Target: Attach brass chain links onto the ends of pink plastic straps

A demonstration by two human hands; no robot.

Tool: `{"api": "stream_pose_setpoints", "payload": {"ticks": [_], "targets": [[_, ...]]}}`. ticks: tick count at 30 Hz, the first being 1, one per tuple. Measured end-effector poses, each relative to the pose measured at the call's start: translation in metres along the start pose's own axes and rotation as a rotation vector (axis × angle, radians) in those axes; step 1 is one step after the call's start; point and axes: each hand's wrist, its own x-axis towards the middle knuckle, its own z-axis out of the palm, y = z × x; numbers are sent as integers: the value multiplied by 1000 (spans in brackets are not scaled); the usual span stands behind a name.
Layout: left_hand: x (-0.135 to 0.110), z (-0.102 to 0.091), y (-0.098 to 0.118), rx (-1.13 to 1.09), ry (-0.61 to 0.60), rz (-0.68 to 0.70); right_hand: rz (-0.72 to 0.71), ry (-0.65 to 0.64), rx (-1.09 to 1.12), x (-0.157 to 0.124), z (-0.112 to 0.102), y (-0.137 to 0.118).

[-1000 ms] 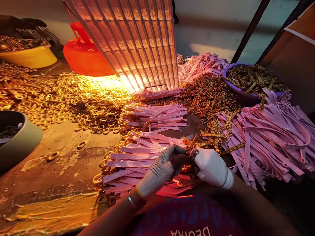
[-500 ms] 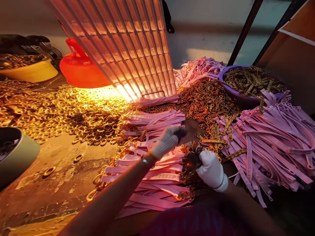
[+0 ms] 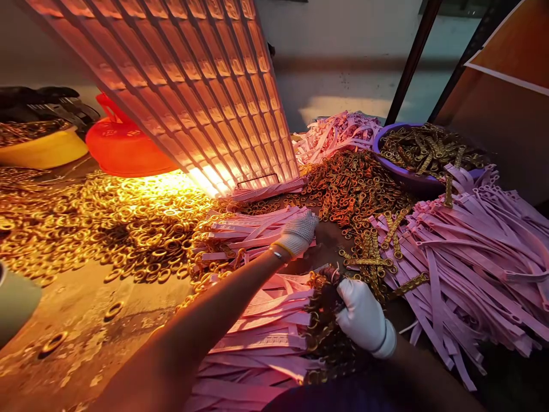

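My left hand (image 3: 299,232), in a knitted glove, reaches forward and rests on the far fan of pink straps (image 3: 253,229); its fingers curl downward and I cannot see what is under them. Closer to my body, my right hand (image 3: 362,317) in a white glove is closed on a dark bunch of gold chain links (image 3: 322,297). That bunch lies at the right end of the near stack of pink straps (image 3: 266,326), which have gold rings at their ends.
A slanted ribbed panel (image 3: 193,86) glows above a wide spread of gold rings (image 3: 98,223). A red basin (image 3: 122,149) and a yellow bowl (image 3: 43,150) stand behind. A purple bowl (image 3: 407,174), gold chain heap (image 3: 355,189) and loose pink straps (image 3: 472,252) lie right.
My left hand left the right hand and stretched forward to the far fan of straps. The right hand stayed on the chain bunch. The view tilted a little downward.
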Motion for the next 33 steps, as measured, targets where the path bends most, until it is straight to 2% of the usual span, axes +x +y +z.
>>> {"api": "stream_pose_setpoints", "payload": {"ticks": [2, 6, 9, 12, 15, 17, 19, 21, 23, 24, 26, 29, 33], "targets": [[-24, -14, 8, 133, -42, 9, 7, 47, 31, 5, -5, -1], [-98, -42, 18, 177, -165, -134, -90, 72, 85, 18, -7, -13], [-148, -50, 16, 69, -116, -144, -128, -5, 60, 27, -2, -28], [-179, -50, 9, -8, -85, -126, -130, -109, -49, 31, 3, -46], [-193, -48, 3, 49, -138, -141, -134, -186, -186, 28, 5, -59], [-197, -47, 0, 124, -161, -149, -172, -191, -253, 23, 9, -61], [-200, -44, -5, 243, -133, -66, -214, -160, -292, 18, 14, -60], [-203, -39, -14, 370, -62, 78, -229, -128, -303, 13, 20, -57], [-205, -33, -24, 398, -21, 170, -214, -135, -303, 11, 23, -56], [-207, -31, -29, 360, -28, 155, -203, -153, -307, 10, 22, -57], [-210, -29, -36, 228, -41, 26, -190, -210, -337, 10, 17, -60], [-215, -30, -38, 94, 0, -147, -214, -317, -420, 11, 3, -67], [-221, -30, -33, 125, 36, -84, -241, -360, -448, 12, -4, -68]]}}
